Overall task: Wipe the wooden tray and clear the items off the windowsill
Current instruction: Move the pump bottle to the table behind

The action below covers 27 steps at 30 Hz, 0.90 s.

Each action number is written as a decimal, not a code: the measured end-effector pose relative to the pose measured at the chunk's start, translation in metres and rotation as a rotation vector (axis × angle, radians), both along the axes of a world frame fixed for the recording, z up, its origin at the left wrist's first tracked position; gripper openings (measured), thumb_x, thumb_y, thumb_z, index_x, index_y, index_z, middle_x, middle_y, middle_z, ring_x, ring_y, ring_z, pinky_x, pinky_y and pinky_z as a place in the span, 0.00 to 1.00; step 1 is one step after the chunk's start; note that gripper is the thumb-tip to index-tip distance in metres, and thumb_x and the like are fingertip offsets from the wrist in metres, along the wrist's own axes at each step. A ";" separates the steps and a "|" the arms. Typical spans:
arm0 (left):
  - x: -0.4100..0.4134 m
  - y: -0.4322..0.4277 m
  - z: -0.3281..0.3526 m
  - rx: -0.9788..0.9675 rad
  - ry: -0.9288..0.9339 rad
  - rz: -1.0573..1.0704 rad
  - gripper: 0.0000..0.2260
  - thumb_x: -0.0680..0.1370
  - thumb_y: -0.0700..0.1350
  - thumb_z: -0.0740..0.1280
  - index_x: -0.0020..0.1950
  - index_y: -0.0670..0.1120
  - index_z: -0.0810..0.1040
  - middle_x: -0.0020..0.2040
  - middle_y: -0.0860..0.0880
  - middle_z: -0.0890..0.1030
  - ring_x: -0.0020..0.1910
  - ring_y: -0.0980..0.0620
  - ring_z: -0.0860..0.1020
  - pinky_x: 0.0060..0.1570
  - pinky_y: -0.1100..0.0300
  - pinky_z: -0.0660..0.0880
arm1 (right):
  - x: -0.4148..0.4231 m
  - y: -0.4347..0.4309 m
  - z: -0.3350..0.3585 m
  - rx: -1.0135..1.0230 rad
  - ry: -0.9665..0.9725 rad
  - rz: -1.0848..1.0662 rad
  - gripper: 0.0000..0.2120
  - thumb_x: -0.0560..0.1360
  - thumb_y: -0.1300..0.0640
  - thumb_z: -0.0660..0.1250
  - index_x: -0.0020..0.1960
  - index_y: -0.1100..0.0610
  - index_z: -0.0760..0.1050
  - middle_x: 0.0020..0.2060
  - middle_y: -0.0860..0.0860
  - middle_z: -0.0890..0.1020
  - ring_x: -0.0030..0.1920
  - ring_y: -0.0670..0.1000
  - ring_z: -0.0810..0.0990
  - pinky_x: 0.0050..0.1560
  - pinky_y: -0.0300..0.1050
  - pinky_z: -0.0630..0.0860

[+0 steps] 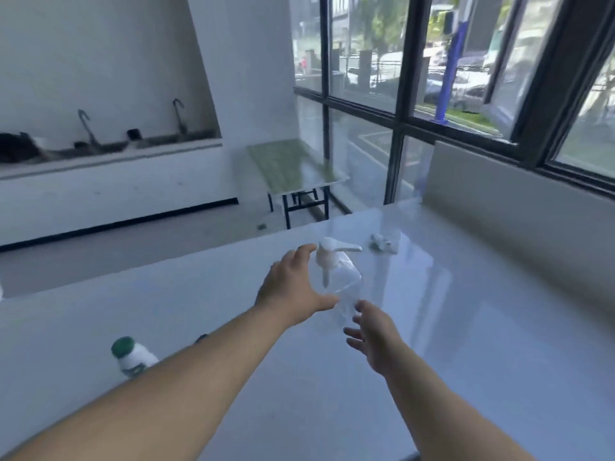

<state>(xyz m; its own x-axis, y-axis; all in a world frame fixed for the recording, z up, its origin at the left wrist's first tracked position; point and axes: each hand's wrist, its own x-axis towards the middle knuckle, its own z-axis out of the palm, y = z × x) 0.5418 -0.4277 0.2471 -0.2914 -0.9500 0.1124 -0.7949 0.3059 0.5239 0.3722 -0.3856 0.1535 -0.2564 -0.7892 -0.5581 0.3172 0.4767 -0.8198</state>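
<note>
A clear plastic pump bottle (342,277) with a white pump head stands on the wide white windowsill (466,311). My left hand (293,287) curves around its left side, fingers spread, thumb near the bottle's lower part; whether it grips is unclear. My right hand (374,337) is open just below and right of the bottle's base. A small crumpled white item (382,242) lies farther back on the sill. A white bottle with a green cap (131,356) stands near my left forearm. No wooden tray is in view.
Dark-framed windows (406,94) run along the right and back. A raised white ledge (515,201) borders the sill on the right. A green-topped table (293,168) stands on the floor beyond, and a long sink counter (100,151) lines the left wall.
</note>
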 end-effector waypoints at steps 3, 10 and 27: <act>0.076 -0.027 -0.007 0.009 -0.003 0.133 0.47 0.64 0.65 0.80 0.77 0.59 0.61 0.74 0.53 0.72 0.69 0.46 0.72 0.62 0.50 0.74 | 0.070 -0.052 -0.008 0.014 0.013 0.138 0.14 0.80 0.51 0.61 0.64 0.54 0.74 0.61 0.54 0.78 0.54 0.57 0.82 0.53 0.53 0.78; 0.177 -0.084 -0.047 0.092 -0.010 0.370 0.46 0.65 0.64 0.80 0.77 0.60 0.61 0.75 0.54 0.72 0.69 0.48 0.74 0.63 0.49 0.75 | 0.170 -0.137 -0.055 0.060 0.019 0.433 0.07 0.80 0.49 0.61 0.50 0.51 0.75 0.63 0.57 0.77 0.65 0.61 0.78 0.65 0.57 0.77; 0.199 -0.165 -0.135 0.243 -0.051 0.468 0.47 0.66 0.63 0.79 0.80 0.59 0.59 0.78 0.56 0.69 0.70 0.49 0.74 0.59 0.55 0.73 | 0.193 -0.225 -0.138 0.181 0.145 0.593 0.14 0.80 0.52 0.58 0.63 0.51 0.75 0.56 0.50 0.78 0.59 0.57 0.79 0.54 0.53 0.79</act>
